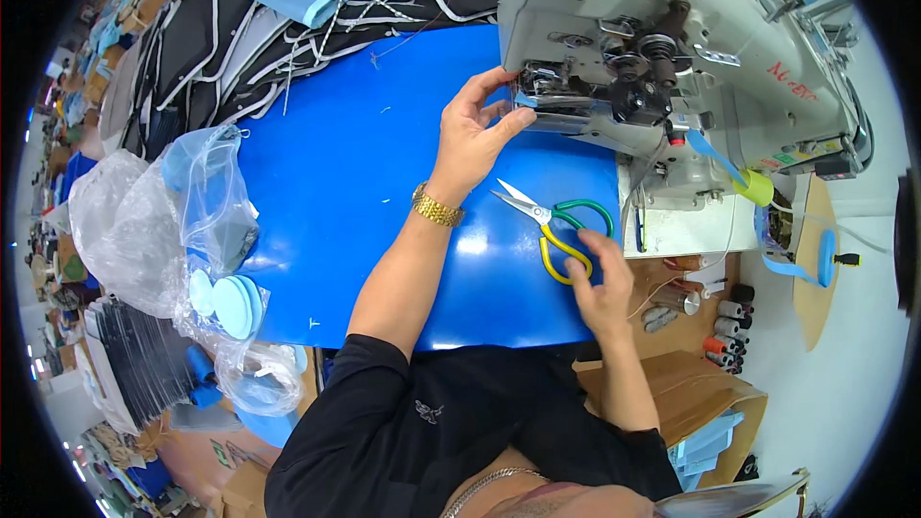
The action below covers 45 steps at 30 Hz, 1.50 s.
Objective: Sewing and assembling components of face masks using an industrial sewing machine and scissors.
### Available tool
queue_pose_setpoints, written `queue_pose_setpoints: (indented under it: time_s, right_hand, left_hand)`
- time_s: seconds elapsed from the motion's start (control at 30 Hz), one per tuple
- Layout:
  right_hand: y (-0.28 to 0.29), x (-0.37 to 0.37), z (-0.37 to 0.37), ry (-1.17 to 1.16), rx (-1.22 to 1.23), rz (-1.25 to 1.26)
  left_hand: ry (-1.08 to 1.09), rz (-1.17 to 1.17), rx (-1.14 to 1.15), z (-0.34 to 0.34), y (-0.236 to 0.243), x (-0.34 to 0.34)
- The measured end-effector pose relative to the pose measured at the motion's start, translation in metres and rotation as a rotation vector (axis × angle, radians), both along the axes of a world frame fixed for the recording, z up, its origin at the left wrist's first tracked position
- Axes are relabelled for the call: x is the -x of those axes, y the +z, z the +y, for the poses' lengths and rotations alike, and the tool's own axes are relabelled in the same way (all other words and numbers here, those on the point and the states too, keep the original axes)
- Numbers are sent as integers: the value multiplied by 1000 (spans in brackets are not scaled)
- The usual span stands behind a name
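My left hand (477,129) reaches up to the needle area of a grey-white industrial sewing machine (672,48), fingers pinching a light blue strip (527,102) at the presser foot. A gold watch (437,208) sits on that wrist. My right hand (600,278) rests on the blue table surface (355,182), fingers on the yellow handle loop of a pair of scissors (552,221) with green and yellow handles. The scissor blades are open and point toward the left hand.
A clear plastic bag (173,221) with light blue round pieces (230,305) lies at the left. Black fabric with white piping (249,29) is piled at the back. Thread spools (724,326) and a cardboard box (691,393) stand at the right.
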State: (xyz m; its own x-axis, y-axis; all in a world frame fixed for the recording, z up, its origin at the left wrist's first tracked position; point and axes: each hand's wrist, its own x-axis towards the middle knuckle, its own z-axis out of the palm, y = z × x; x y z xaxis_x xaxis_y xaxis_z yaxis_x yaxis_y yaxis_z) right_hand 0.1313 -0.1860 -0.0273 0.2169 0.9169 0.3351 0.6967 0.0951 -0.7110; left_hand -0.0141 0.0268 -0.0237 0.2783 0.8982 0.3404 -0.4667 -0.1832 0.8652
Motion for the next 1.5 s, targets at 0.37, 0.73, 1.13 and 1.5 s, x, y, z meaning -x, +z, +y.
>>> queue_pose_setpoints:
  time_s: [0.37, 0.73, 1.13, 1.5]
  right_hand:
    - [-26, 7, -5, -58, 50, -35]
    - [-24, 9, -2, -43, 55, -82]
    - [-26, 5, -1, -44, 19, -67]
    - [-44, 5, -7, -109, -95, -111]
  left_hand:
    - [-19, -64, 137, -3, 2, -5]
    - [-63, -21, 261, -2, 26, -4]
    - [-42, 12, 327, -3, 34, -5]
    - [-7, 244, 315, -5, 38, -5]
